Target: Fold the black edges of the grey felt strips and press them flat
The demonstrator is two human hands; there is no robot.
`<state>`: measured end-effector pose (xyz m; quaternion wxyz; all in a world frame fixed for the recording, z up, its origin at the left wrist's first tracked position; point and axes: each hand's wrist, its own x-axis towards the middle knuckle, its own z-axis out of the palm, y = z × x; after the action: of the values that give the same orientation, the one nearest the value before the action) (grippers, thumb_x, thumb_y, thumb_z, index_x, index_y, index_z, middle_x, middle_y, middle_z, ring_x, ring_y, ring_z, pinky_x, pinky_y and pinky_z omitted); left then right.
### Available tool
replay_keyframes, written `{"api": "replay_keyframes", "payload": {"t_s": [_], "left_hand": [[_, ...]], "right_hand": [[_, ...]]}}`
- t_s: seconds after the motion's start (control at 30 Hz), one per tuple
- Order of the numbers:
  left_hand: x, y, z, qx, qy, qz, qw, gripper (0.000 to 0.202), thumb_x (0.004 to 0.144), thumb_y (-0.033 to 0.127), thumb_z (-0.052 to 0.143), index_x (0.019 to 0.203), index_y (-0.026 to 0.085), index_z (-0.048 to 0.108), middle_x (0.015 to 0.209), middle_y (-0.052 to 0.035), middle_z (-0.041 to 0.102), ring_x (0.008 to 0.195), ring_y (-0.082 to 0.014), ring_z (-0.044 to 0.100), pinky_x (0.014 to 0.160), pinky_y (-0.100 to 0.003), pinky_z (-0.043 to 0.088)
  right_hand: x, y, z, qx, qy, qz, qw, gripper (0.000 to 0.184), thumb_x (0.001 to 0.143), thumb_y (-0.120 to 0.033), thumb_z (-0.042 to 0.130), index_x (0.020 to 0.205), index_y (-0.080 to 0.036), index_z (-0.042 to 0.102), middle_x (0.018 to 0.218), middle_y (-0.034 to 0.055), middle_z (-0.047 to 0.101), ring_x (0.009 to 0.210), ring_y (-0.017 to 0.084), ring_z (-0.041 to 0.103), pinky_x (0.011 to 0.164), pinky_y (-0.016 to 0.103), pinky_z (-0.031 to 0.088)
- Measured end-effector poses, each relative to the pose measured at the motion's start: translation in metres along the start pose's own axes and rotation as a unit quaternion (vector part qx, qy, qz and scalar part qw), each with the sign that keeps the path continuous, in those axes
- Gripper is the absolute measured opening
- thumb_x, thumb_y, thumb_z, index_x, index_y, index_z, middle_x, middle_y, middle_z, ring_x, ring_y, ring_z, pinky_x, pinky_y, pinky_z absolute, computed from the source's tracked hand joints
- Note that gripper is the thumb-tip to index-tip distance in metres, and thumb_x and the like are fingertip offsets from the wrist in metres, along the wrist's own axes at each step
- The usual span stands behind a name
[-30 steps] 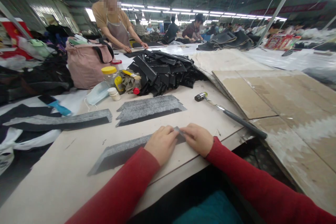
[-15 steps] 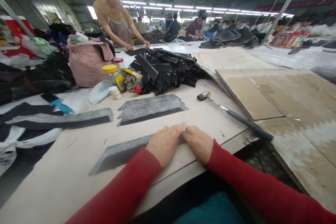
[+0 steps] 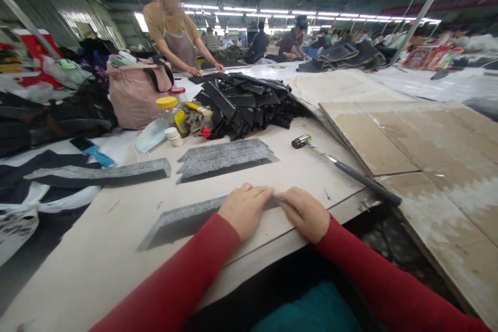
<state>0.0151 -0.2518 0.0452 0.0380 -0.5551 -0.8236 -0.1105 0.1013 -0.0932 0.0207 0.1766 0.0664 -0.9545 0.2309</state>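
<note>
A dark strip (image 3: 182,223) with a fuzzy grey band along its far edge lies flat on the table, of leather or cloth, I cannot tell which. My left hand (image 3: 246,212) rests over its right part, fingers stretched out together and pressing down. At the right end, my right hand (image 3: 307,213) pinches the strip's tip between thumb and fingers; the fingertips of both hands nearly meet. Just beyond lie several overlapping strips (image 3: 227,158) of the same kind. A mallet (image 3: 334,162) with a black handle lies to the right of my hands.
A heap of black pieces (image 3: 245,104) stands at the back. Left of it are a yellow-lidded jar (image 3: 168,109), a white bottle (image 3: 174,137), a face mask (image 3: 151,136) and a pink bag (image 3: 134,93). Cardboard (image 3: 389,140) covers the right side. A co-worker (image 3: 177,36) handles pieces opposite.
My right hand has shifted slightly right, and its fingers now pinch the strip's end, which shows between the hands. My left hand stays on the strip. The view has moved a little.
</note>
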Motion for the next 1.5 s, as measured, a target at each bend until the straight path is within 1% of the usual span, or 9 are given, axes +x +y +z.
{"api": "replay_keyframes", "payload": {"t_s": [0.17,0.5,0.77,1.0,1.1,1.23,1.33,1.4,1.5], "left_hand": [[-0.001,0.000,0.001,0.009,-0.003,0.007,1.000,0.035,0.082,0.014,0.037,0.115,0.022,0.045,0.116,-0.0011,0.051,0.095,-0.0175,0.044,0.083,-0.033,0.040],[0.001,0.000,-0.002,0.020,-0.027,0.009,0.999,0.030,0.083,0.015,0.037,0.110,0.022,0.047,0.115,-0.0007,0.050,0.093,-0.0182,0.043,0.080,-0.033,0.041],[0.004,0.002,-0.007,0.076,-0.046,0.020,0.996,0.028,0.085,0.016,0.033,0.110,0.020,0.046,0.109,-0.0023,0.054,0.091,-0.0197,0.045,0.071,-0.035,0.038],[0.008,0.006,-0.010,0.119,-0.025,0.021,0.992,0.018,0.084,0.016,0.037,0.093,0.017,0.052,0.093,-0.0041,0.058,0.094,-0.0221,0.044,0.071,-0.038,0.033],[0.009,0.001,-0.013,0.103,-0.022,0.007,0.994,0.014,0.082,0.023,0.043,0.090,0.018,0.053,0.090,-0.0034,0.059,0.096,-0.0233,0.044,0.074,-0.039,0.032],[0.004,-0.010,-0.009,0.040,0.009,-0.034,0.999,0.022,0.079,0.033,0.048,0.096,0.021,0.052,0.112,-0.0030,0.051,0.104,-0.0222,0.041,0.083,-0.039,0.031],[-0.001,-0.016,-0.001,-0.011,0.031,-0.085,0.996,0.035,0.076,0.038,0.050,0.107,0.022,0.047,0.122,-0.0035,0.044,0.109,-0.0216,0.038,0.088,-0.038,0.031],[-0.003,-0.019,0.003,-0.032,0.036,-0.113,0.992,0.046,0.074,0.040,0.052,0.115,0.021,0.041,0.122,-0.0049,0.044,0.110,-0.0219,0.038,0.089,-0.038,0.032],[-0.003,-0.021,0.006,-0.041,0.035,-0.132,0.990,0.051,0.072,0.044,0.052,0.116,0.020,0.040,0.121,-0.0061,0.045,0.110,-0.0231,0.038,0.088,-0.039,0.033]], "right_hand": [[-0.001,-0.002,-0.001,-0.030,-0.011,-0.009,0.999,0.024,0.079,-0.010,0.039,0.094,-0.015,0.057,0.079,0.0071,0.054,0.077,0.017,0.050,0.070,0.030,0.043],[0.007,-0.017,-0.008,-0.189,-0.104,-0.027,0.976,0.022,0.075,-0.005,0.043,0.089,-0.013,0.058,0.078,0.0070,0.054,0.073,0.018,0.047,0.066,0.029,0.040],[-0.003,-0.018,-0.011,-0.267,-0.078,-0.040,0.960,0.017,0.078,-0.012,0.048,0.092,-0.015,0.057,0.074,0.0047,0.053,0.068,0.017,0.046,0.058,0.030,0.037],[-0.010,-0.021,-0.009,-0.297,-0.057,-0.031,0.953,0.020,0.078,-0.012,0.046,0.094,-0.014,0.058,0.074,0.0060,0.054,0.069,0.018,0.047,0.056,0.030,0.037],[-0.008,-0.019,-0.014,-0.266,-0.072,-0.016,0.961,0.019,0.079,-0.013,0.045,0.091,-0.016,0.060,0.074,0.0059,0.054,0.069,0.018,0.048,0.056,0.029,0.038],[-0.001,-0.007,-0.022,-0.119,-0.107,0.001,0.987,0.026,0.075,-0.008,0.044,0.090,-0.018,0.062,0.080,0.0058,0.056,0.077,0.016,0.050,0.069,0.027,0.041],[0.013,0.001,-0.026,-0.009,-0.129,0.052,0.990,0.027,0.073,-0.007,0.042,0.089,-0.016,0.063,0.083,0.0058,0.059,0.079,0.015,0.053,0.075,0.026,0.040],[0.027,0.002,-0.027,0.050,-0.162,0.122,0.978,0.025,0.075,-0.013,0.042,0.090,-0.015,0.061,0.077,0.0049,0.060,0.071,0.014,0.055,0.068,0.026,0.042],[0.049,-0.002,-0.026,0.164,-0.249,0.248,0.922,0.022,0.078,-0.022,0.040,0.090,-0.014,0.057,0.060,-0.0007,0.055,0.046,0.009,0.049,0.045,0.021,0.038]]}}
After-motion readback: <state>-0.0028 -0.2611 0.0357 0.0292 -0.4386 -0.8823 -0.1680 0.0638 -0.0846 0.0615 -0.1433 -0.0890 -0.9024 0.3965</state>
